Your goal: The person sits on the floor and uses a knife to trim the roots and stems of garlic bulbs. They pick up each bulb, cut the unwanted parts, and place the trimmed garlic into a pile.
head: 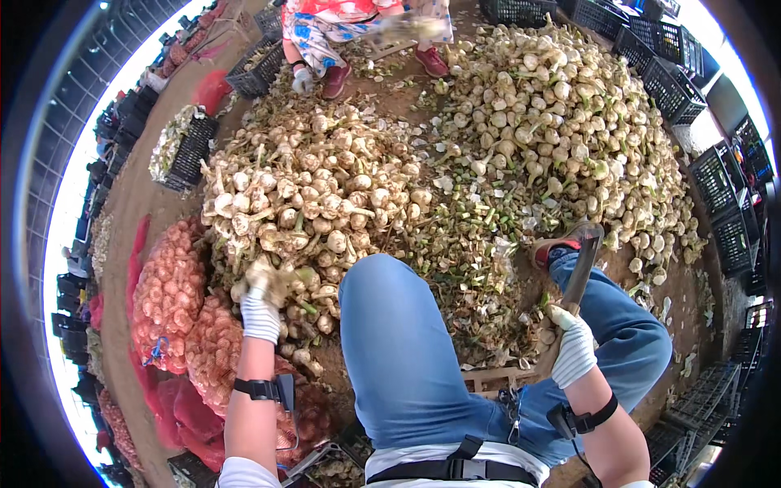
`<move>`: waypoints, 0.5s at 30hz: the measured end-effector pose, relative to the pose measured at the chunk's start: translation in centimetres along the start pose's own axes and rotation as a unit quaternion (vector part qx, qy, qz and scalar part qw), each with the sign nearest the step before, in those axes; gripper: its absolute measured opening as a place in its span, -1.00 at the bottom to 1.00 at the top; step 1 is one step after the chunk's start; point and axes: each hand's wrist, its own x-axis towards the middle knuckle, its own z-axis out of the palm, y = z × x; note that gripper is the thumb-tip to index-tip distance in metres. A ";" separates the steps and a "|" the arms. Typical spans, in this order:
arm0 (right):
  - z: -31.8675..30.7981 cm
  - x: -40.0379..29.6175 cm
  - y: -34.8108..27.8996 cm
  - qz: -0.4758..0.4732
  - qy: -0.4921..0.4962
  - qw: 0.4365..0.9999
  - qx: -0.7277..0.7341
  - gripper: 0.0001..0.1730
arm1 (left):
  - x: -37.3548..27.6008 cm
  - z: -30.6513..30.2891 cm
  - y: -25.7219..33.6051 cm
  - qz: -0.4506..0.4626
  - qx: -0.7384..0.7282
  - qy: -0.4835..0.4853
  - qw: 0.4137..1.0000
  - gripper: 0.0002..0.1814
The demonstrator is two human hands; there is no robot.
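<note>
My left hand [262, 305], in a pale striped work glove, is at the near left edge of a heap of garlic bulbs [323, 189]. Motion blurs its fingers, so whether it grips a bulb cannot be made out. In my right hand [570, 344], also gloved, is a knife [584, 268] with a long broad blade pointing away from me and a wooden handle. The blade is above my right lower leg and close to my shoe [558, 244]. Cut green stems and papery skins [470, 244] cover the ground between my legs.
A larger garlic heap [549, 116] rises at the far right. Full red mesh sacks [168, 293] stand at my left. Beyond them is a black crate [192, 152] of trimmings. Another person [341, 36] sits across from me. Stacked black crates [726, 213] line the right side.
</note>
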 end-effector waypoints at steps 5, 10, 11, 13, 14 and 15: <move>0.6 -1.4 -0.8 -0.020 -0.050 0.999 -0.005 -0.84 | -5.2 8.3 8.8 0.113 -0.156 -0.063 0.979 -0.64; 0.3 -3.8 -1.0 -0.068 -0.081 0.994 0.002 -0.82 | -13.9 22.0 7.2 -0.012 -0.152 -0.273 0.950 -0.45; 0.2 -4.2 -0.9 -0.081 -0.093 0.992 -0.002 -0.82 | -15.3 23.3 6.5 -0.048 -0.143 -0.305 0.940 -0.33; -0.4 -4.6 -0.8 -0.105 -0.094 0.990 -0.010 -0.82 | -17.9 26.7 4.8 -0.073 -0.090 -0.342 0.932 -0.07; -0.4 -5.0 -0.8 -0.108 -0.094 0.990 -0.017 -0.82 | -18.7 27.3 3.6 -0.072 -0.096 -0.373 0.920 -0.01; -0.3 -5.6 -1.1 -0.116 -0.090 0.989 -0.025 -0.83 | -19.0 27.7 2.5 -0.072 -0.107 -0.407 0.904 0.05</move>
